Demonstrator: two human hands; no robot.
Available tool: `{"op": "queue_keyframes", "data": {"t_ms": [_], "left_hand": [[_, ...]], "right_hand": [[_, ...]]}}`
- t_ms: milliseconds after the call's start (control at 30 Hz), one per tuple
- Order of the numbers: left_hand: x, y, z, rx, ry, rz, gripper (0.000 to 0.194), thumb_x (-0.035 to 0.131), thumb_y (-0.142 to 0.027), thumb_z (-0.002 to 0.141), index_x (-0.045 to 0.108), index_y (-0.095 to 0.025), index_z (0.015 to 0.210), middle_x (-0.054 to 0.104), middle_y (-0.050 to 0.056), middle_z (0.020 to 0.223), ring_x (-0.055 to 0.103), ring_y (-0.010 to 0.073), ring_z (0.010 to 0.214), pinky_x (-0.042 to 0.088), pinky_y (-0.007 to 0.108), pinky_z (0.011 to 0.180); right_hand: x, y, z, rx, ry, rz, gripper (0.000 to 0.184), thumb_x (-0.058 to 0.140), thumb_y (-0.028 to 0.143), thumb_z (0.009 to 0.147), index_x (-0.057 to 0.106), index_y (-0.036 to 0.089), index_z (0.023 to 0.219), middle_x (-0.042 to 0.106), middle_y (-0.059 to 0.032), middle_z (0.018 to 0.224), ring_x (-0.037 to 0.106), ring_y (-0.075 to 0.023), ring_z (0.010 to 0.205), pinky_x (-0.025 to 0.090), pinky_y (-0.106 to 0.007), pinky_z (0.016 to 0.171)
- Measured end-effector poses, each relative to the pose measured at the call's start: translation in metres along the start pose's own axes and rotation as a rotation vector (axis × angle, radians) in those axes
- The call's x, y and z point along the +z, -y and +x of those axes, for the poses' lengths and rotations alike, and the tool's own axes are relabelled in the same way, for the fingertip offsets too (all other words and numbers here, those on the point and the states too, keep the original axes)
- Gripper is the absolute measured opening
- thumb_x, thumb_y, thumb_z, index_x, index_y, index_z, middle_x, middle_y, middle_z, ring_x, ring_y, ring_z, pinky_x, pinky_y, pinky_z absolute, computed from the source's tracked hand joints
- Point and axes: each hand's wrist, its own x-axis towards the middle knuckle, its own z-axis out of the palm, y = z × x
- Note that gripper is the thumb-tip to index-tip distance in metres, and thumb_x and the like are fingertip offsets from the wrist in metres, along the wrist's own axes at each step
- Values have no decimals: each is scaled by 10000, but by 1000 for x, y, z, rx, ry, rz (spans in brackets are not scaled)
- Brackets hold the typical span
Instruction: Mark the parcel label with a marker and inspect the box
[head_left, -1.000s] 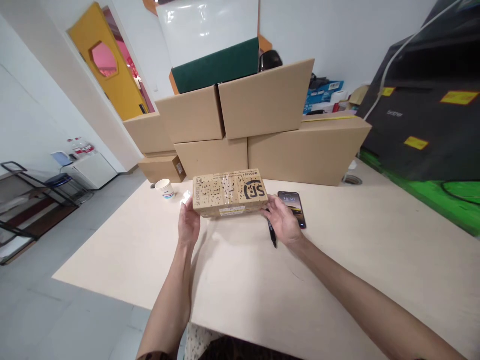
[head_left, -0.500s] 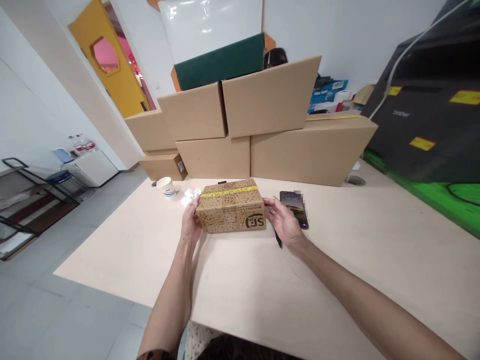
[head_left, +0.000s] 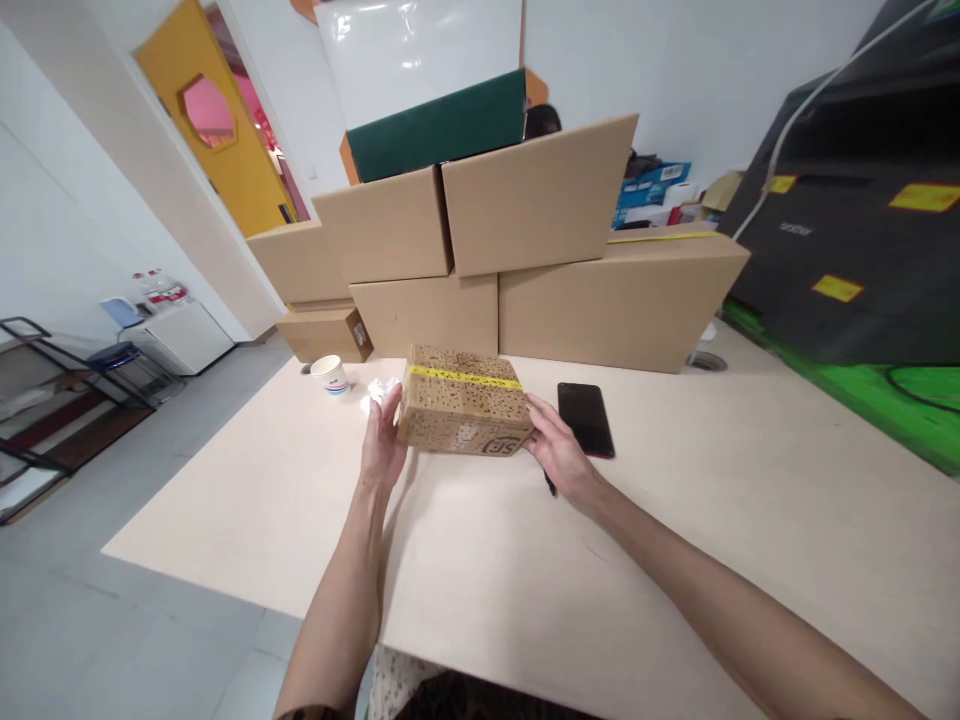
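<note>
Between my two hands is a small speckled cardboard box point(head_left: 461, 400) with a yellow tape strip across its top and a dark logo on the near side. My left hand point(head_left: 384, 445) presses its left end, and my right hand point(head_left: 559, 445) grips its right end, fingers partly behind it. The box is tilted and turned, its front showing toward me. A dark phone point(head_left: 585, 418) lies just right of my right hand. Partly covered by that hand is a black pen point(head_left: 550, 484). Crumpled white tissue point(head_left: 381, 390) sits beyond my left hand.
A paper cup point(head_left: 330, 376) stands at the table's far left. Large cardboard boxes point(head_left: 540, 200) are stacked along the back, with a dark green box point(head_left: 439, 127) on top. A big black case point(head_left: 840, 210) is at the right. The table's left edge drops to the floor.
The speckled box has rotated and tipped between my hands, so more of its top shows. The phone's lit screen has gone dark.
</note>
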Motion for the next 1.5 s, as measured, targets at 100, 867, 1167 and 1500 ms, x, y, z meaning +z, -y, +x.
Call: {"op": "queue_keyframes", "data": {"t_ms": [100, 867, 1167, 1500], "left_hand": [[1, -2, 0, 103, -12, -104, 476, 756, -577, 839, 736, -246, 1181, 687, 54, 1404, 443, 259, 1502, 439, 375, 1192], [14, 28, -15, -187, 228, 202, 505, 908, -386, 713, 783, -233, 1178, 614, 78, 1500, 378, 364, 1534, 318, 465, 1259], [26, 26, -22, -520, 126, -146, 706, 760, -295, 843, 507, -115, 1476, 609, 196, 1481, 579, 347, 1389, 457, 502, 1183], [26, 24, -21, -363, 108, -204, 483, 761, -312, 813, 648, -124, 1243, 773, 159, 1206, 670, 375, 1265, 495, 555, 1136]], "right_hand": [[4, -2, -7, 63, 47, -12, 586, 854, 531, 698, 683, 353, 1230, 767, -41, 1199, 736, -274, 1053, 590, -474, 910], [9, -12, -9, 35, 60, 82, 506, 709, 732, 737, 752, 339, 1053, 772, -27, 1238, 579, -333, 1351, 520, -525, 1046], [-13, -20, -12, 57, 158, 317, 395, 779, 625, 704, 762, 382, 1014, 794, 31, 1171, 630, -319, 1297, 529, -543, 1061], [-13, 5, -1, 116, 134, 163, 373, 695, 666, 812, 766, 350, 996, 803, 0, 1137, 649, -340, 1281, 551, -567, 1026]]}}
